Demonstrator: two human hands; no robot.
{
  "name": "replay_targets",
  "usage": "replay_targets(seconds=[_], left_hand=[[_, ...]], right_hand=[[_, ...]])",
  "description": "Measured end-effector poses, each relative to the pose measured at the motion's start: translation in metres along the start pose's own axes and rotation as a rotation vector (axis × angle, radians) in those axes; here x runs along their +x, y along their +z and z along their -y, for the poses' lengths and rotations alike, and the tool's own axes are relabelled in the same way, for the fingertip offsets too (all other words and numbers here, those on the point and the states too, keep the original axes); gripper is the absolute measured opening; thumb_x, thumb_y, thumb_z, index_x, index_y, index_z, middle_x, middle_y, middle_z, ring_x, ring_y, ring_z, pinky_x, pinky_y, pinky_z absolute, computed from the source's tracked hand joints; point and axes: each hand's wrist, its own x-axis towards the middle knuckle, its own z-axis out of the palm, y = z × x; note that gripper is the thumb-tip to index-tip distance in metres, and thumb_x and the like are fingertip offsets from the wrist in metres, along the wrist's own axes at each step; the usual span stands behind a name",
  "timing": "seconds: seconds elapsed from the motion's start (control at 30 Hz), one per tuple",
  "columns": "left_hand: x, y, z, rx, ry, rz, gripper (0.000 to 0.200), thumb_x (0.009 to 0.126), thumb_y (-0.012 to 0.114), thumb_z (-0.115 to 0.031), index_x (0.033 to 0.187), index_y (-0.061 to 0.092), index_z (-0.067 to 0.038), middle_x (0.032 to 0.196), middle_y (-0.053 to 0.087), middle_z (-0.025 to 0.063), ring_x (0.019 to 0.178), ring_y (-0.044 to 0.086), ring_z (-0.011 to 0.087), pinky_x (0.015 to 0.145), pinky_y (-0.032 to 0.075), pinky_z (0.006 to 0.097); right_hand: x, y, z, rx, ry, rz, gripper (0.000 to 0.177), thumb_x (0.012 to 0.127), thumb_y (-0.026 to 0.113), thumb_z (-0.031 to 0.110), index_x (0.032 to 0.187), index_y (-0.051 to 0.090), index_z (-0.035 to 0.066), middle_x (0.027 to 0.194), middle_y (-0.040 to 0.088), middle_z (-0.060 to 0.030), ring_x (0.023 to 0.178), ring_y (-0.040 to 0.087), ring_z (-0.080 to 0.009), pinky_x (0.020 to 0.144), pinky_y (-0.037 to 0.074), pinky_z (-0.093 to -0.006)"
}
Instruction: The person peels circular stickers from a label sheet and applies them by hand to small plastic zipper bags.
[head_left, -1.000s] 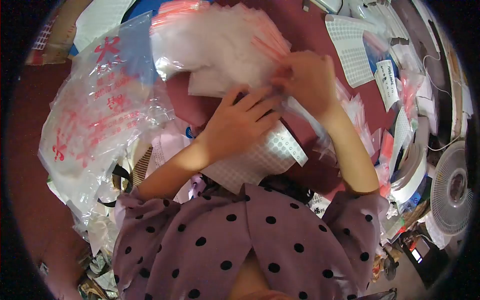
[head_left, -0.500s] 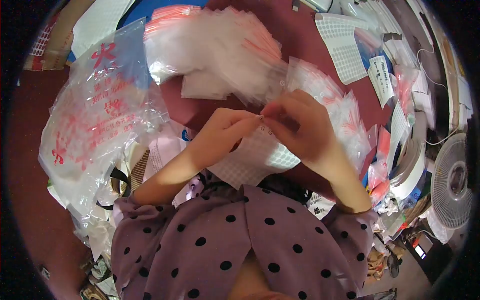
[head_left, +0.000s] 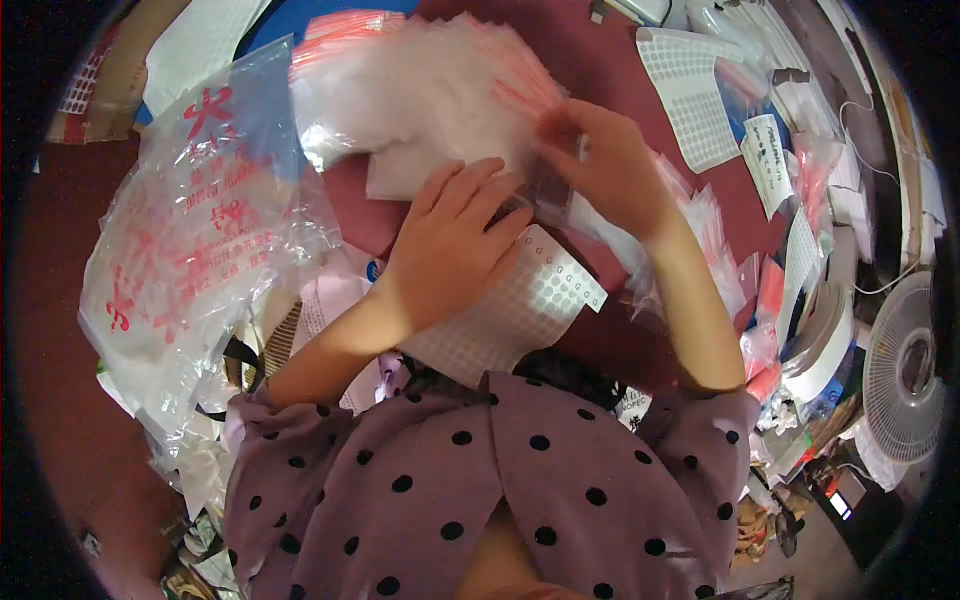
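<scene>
My left hand (head_left: 445,245) is open, palm down, its fingers spread over the top of a white sheet of round stickers (head_left: 480,330) and the lower edge of the bags. The sheet's near-right edge shows a row of small printed letters. Up and to the right, my right hand (head_left: 610,165) has its fingers curled and closed at the right edge of a fanned pile of clear zip bags (head_left: 420,95) with red strips. What sits between those fingertips is too blurred to make out.
More red-edged bags (head_left: 705,230) lie right of my right forearm. A large clear plastic bag with red print (head_left: 190,220) is at left. Another sticker sheet (head_left: 690,100) lies at the upper right, and a fan (head_left: 905,365) stands at far right.
My hands were pinched together at the sticker sheet's top edge. They have since parted: the right moved up to the bag pile, the left spread its fingers, and the sheet's lettered edge is uncovered.
</scene>
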Motion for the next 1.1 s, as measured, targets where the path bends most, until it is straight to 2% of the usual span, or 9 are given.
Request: replay_targets(seconds=[0.1,0.17,0.5,0.57,0.63,0.73,0.87,0.93,1.1], left_hand=[[-0.001,0.01,0.006,0.099,0.038,0.056,0.036,0.073,0.062,-0.018,0.109,0.059,-0.013,0.114,0.054,0.008,0.102,0.051,0.0268,0.086,0.044,0.0388],[-0.003,0.014,0.01,0.081,0.041,0.071,0.039,0.073,0.062,-0.019,0.111,0.058,-0.013,0.116,0.054,0.0076,0.103,0.05,0.0263,0.087,0.043,0.0395],[-0.001,0.0,0.002,-0.176,0.077,-0.03,0.022,0.074,0.061,-0.013,0.095,0.063,-0.006,0.095,0.061,0.0073,0.093,0.054,0.0233,0.082,0.044,0.0354],[-0.007,-0.013,-0.002,-0.266,0.031,-0.053,0.017,0.077,0.059,-0.01,0.092,0.064,-0.004,0.091,0.062,0.0076,0.088,0.057,0.0239,0.078,0.045,0.0342],[-0.015,-0.021,-0.004,-0.704,-0.43,0.053,0.014,0.079,0.057,-0.008,0.09,0.063,-0.001,0.085,0.062,0.0098,0.076,0.058,0.0271,0.071,0.046,0.0316],[-0.005,-0.026,-0.01,-1.232,-0.787,0.049,0.015,0.079,0.058,-0.008,0.09,0.062,0.002,0.077,0.061,0.0123,0.066,0.056,0.0297,0.067,0.046,0.0286],[0.003,-0.017,-0.024,-1.317,-0.779,-0.064,0.013,0.077,0.063,-0.008,0.087,0.064,0.0,0.073,0.06,0.0118,0.065,0.057,0.0234,0.067,0.045,0.0264],[0.011,-0.02,-0.029,-0.584,-0.118,-0.211,0.011,0.077,0.065,-0.007,0.086,0.066,-0.002,0.07,0.061,0.0096,0.062,0.056,0.0153,0.062,0.044,0.0244],[0.005,-0.02,-0.032,-0.701,-0.199,-0.091,0.014,0.075,0.069,-0.008,0.088,0.066,-0.004,0.07,0.062,0.0058,0.059,0.054,0.0107,0.053,0.041,0.0236]], right_hand=[[0.01,0.007,0.005,-0.047,0.095,0.15,0.016,0.07,0.066,0.01,0.082,0.058,0.003,0.073,0.058,-0.0101,0.069,0.058,-0.0255,0.062,0.045,-0.0342],[0.014,-0.003,0.013,-0.605,-0.009,0.104,0.019,0.067,0.069,0.013,0.081,0.059,0.005,0.076,0.06,-0.0091,0.072,0.059,-0.0275,0.062,0.045,-0.037],[0.014,-0.003,0.013,-0.57,-0.067,0.081,0.019,0.063,0.071,0.014,0.077,0.06,0.007,0.076,0.06,-0.0076,0.076,0.058,-0.026,0.065,0.044,-0.0367],[0.001,-0.017,0.022,-0.075,0.152,0.301,0.026,0.062,0.073,0.014,0.084,0.061,0.007,0.079,0.06,-0.0085,0.079,0.058,-0.0247,0.07,0.044,-0.035],[-0.031,-0.029,0.059,0.269,0.257,0.28,0.037,0.061,0.075,0.013,0.093,0.06,0.006,0.083,0.059,-0.0093,0.082,0.058,-0.0243,0.073,0.044,-0.0355],[-0.06,-0.023,0.087,-0.124,0.006,0.154,0.035,0.066,0.069,0.006,0.099,0.06,0.005,0.084,0.059,-0.0098,0.081,0.059,-0.0281,0.071,0.046,-0.0367],[-0.078,-0.026,0.079,-0.214,-0.035,0.113,0.026,0.072,0.063,0.008,0.098,0.058,0.004,0.081,0.059,-0.0097,0.073,0.059,-0.0308,0.059,0.047,-0.035],[-0.083,-0.028,0.077,-0.108,0.06,0.147,0.028,0.074,0.059,0.005,0.102,0.059,0.005,0.078,0.059,-0.0107,0.071,0.059,-0.0308,0.058,0.047,-0.0371],[-0.097,-0.032,0.072,0.218,0.095,0.15,0.037,0.075,0.058,0.003,0.111,0.058,0.008,0.075,0.058,-0.0113,0.068,0.058,-0.0301,0.056,0.046,-0.0377]])
